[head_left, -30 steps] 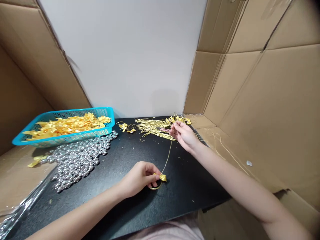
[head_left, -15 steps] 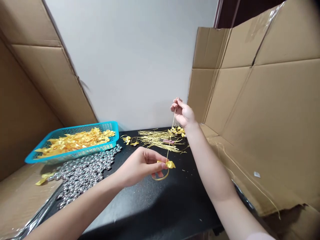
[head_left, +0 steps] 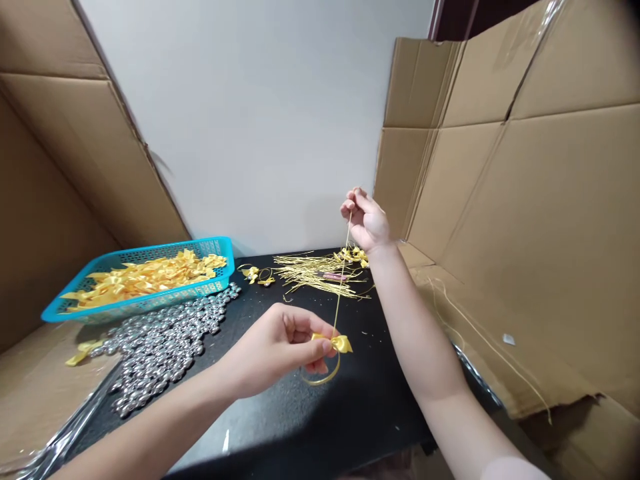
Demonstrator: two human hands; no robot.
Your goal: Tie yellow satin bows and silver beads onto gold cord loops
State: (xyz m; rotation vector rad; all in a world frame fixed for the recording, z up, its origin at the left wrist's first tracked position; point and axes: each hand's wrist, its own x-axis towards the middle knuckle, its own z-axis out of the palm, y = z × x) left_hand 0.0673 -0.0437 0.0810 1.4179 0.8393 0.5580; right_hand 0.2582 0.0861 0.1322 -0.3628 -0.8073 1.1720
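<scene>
In the head view, the left hand point(head_left: 275, 351) pinches a yellow bow point(head_left: 343, 344) above the near part of the dark table point(head_left: 367, 393), thumb covering its middle. A gold loop point(head_left: 326, 381) hangs below, partly hidden by fingers. The right hand point(head_left: 366, 220), farther off, grasps a straight gold cord point(head_left: 343, 273), its upper end hidden. A pink item point(head_left: 334, 277) among far gold strands point(head_left: 305, 270) is too small to identify. The left forearm is cut off.

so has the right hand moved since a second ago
Yes, upward: the right hand, earlier about level in the picture with the pile of gold strands, now shows above it.
</scene>
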